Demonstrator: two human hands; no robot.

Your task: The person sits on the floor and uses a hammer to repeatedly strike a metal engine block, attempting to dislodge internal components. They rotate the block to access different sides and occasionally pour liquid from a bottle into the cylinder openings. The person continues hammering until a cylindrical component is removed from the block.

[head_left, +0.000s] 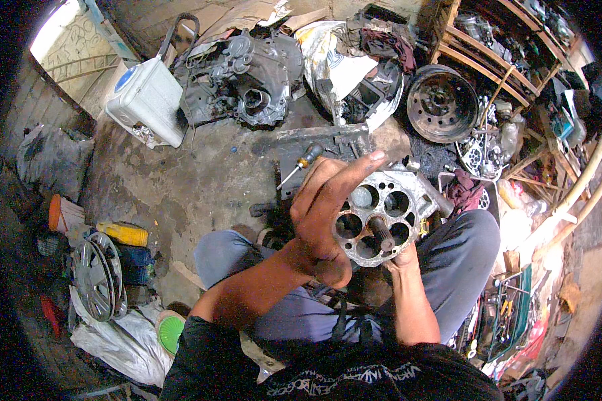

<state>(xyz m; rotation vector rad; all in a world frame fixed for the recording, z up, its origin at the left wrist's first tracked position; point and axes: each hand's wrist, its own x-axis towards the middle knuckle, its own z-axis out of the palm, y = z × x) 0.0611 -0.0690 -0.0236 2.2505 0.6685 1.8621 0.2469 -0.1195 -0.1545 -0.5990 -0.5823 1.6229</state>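
Over my lap, my right hand (pixel 403 257) grips a round metal compressor cylinder block (pixel 361 248) from below; most of its fingers are hidden behind it. Several bores ring the block's face, and a splined shaft (pixel 383 235) sticks out of the middle. A pale disc-like surface fills the upper left bore, while the others look dark. My left hand (pixel 321 210) is raised close along the block's left side, fingers stretched out and thumb apart, holding nothing. Whether it touches the block I cannot tell. Beyond it lies a screwdriver (pixel 302 165) with a dark and yellow handle.
A greasy gearbox housing (pixel 247 73) and a white jerrycan (pixel 147 100) stand at the far left. A steel wheel rim (pixel 443 103) sits far right, near a wooden rack (pixel 491 50). Wheel covers (pixel 97 277) lie left; a green toolbox (pixel 508 314) lies right.
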